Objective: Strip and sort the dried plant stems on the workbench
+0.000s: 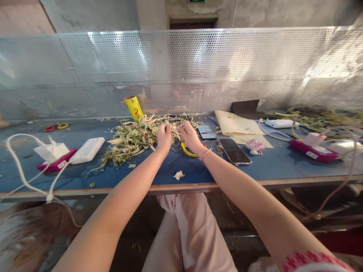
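Observation:
My left hand (pixel 165 138) is closed in a pinch at the right side of a heap of dried plant trimmings (pixel 127 141). Close beside it, my right hand (pixel 189 136) pinches too, with a bracelet on its wrist. Pale, papery plant bits show at and between the fingertips; their exact shape is too small to tell. Partly hidden under my right hand lies a tool with a yellow loop handle (pixel 188 152) and a bit of red, seemingly scissors. A pale scrap (pixel 178 175) rests on the blue tabletop (pixel 159 173) in front of the hands.
A yellow tube (pixel 133 107) leans behind the heap, before a perforated metal screen (pixel 193 68). Rightward lie a phone (pixel 234 151), a pink trinket (pixel 255 146), papers (pixel 238 122) and a magenta power strip (pixel 314 151). Leftward are a white power bank (pixel 87 150), cables and red-yellow scissors (pixel 56 127).

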Demonstrator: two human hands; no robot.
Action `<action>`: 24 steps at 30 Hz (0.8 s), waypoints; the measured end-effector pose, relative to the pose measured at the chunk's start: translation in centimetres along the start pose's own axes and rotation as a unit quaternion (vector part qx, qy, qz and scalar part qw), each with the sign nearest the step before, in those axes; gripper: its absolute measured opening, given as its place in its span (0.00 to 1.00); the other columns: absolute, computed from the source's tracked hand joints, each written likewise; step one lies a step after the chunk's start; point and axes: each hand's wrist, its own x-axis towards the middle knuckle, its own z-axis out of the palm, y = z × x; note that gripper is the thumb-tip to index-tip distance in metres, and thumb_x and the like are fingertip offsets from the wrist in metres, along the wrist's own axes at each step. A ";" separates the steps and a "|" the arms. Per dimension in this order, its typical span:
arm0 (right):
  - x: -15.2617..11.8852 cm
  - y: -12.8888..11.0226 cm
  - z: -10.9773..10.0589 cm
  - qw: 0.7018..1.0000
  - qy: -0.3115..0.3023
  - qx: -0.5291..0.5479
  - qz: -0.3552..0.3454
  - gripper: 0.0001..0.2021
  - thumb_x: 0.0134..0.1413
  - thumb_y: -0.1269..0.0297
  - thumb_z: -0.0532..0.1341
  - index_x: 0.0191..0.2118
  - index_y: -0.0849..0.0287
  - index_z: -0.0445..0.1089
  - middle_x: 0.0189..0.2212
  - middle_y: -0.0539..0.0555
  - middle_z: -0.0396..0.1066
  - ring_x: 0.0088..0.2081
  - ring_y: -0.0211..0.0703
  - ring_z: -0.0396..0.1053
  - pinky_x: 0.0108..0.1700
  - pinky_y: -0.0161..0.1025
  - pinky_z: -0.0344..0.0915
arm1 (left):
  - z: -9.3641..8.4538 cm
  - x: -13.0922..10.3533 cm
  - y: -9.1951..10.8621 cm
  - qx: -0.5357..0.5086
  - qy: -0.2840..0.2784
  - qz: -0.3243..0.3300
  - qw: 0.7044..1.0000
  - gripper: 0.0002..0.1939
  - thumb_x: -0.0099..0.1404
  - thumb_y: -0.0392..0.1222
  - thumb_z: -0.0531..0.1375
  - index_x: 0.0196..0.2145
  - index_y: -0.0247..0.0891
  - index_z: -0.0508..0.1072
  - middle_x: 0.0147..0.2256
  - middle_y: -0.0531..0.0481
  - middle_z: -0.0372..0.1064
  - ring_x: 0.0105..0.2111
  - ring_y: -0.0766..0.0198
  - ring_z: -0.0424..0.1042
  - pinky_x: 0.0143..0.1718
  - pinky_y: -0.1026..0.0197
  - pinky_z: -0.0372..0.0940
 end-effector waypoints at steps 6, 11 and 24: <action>0.0 -0.1 0.0 1.000 -0.006 0.011 -0.005 0.08 0.51 0.60 0.53 0.28 0.54 0.52 0.12 0.40 0.49 0.15 0.30 0.51 0.20 0.31 0.48 | 0.2 -0.2 -0.1 0.004 0.021 -0.010 1.000 0.14 0.60 0.51 0.51 0.25 0.38 0.61 0.15 0.58 0.52 0.17 0.70 0.55 0.22 0.64 0.52; 0.2 -0.2 -0.3 0.999 0.036 0.030 0.019 0.08 0.51 0.60 0.54 0.27 0.54 0.52 0.10 0.39 0.50 0.13 0.30 0.50 0.19 0.31 0.48 | 0.1 -0.3 0.4 0.035 0.011 0.035 0.999 0.15 0.59 0.51 0.53 0.24 0.39 0.60 0.17 0.57 0.54 0.19 0.69 0.57 0.24 0.64 0.54; 1.0 0.3 -0.6 0.995 0.031 0.067 0.064 0.09 0.50 0.61 0.55 0.26 0.55 0.53 0.08 0.38 0.48 0.11 0.29 0.48 0.17 0.30 0.47 | 0.6 -0.3 -0.3 -0.007 0.017 -0.009 1.000 0.15 0.59 0.54 0.53 0.26 0.39 0.61 0.17 0.57 0.51 0.18 0.69 0.55 0.23 0.64 0.53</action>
